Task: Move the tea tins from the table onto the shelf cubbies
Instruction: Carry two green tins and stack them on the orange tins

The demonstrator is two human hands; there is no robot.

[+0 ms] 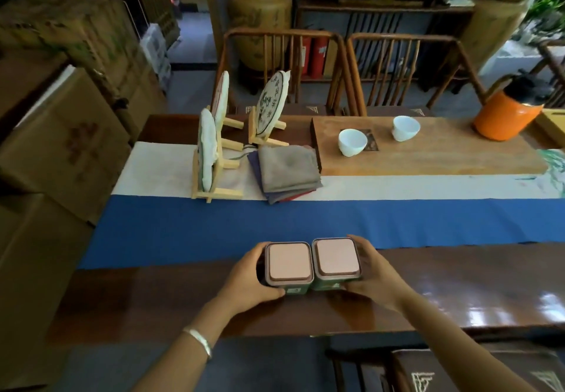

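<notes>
Lower centre of the head view: two tea tins, left tin (289,264) and right tin (337,259), stood touching on the table (458,281). Left hand (249,280) and right hand (371,272) wrapped their outer sides, fingers curled closed. No shelf visible; nothing moved yet, likely.

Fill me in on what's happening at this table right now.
A person has both hands on two pink-lidded tea tins standing side by side, touching, near the table's front edge. The left hand grips the left tin; the right hand grips the right tin. No shelf cubbies are in view yet.
</notes>
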